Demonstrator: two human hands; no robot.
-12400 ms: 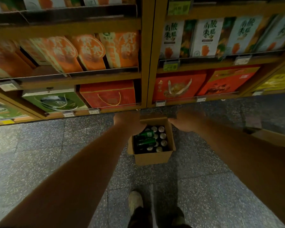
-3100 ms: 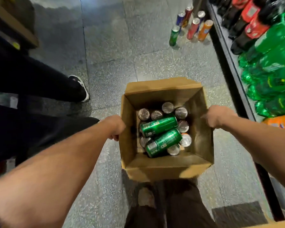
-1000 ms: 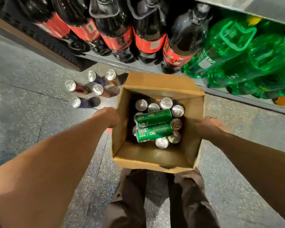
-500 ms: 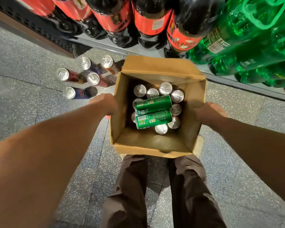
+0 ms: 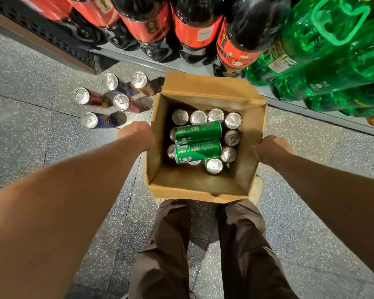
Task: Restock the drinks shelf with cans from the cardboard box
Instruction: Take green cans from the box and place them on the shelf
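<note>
**On the floor before the shelf: box held by both sides**

On the speckled stone floor [image 5: 41,147], just in front of the low shelf [image 5: 181,65], I see the open cardboard box [image 5: 194,184] between my two arms. My left hand [image 5: 138,134] presses on the left wall from outside, and my right hand [image 5: 270,147] on the right wall. The fingers of both are hidden behind the cardboard, so I cannot tell if they are closed or apart.

Inside, many cans stand upright, showing round silver tops, and two green cans [image 5: 198,142] lie flat across them, side by side. The near part of the box bottom is bare.

To the left of the box, five loose cans [image 5: 108,98] stand in a group on the floor, near my left hand. On the shelf are dark bottles [image 5: 194,24] with red labels and shiny green bottles [image 5: 324,57]. The far flap of the box reaches the shelf edge. My trouser legs [image 5: 203,255] are just below the box.
</note>
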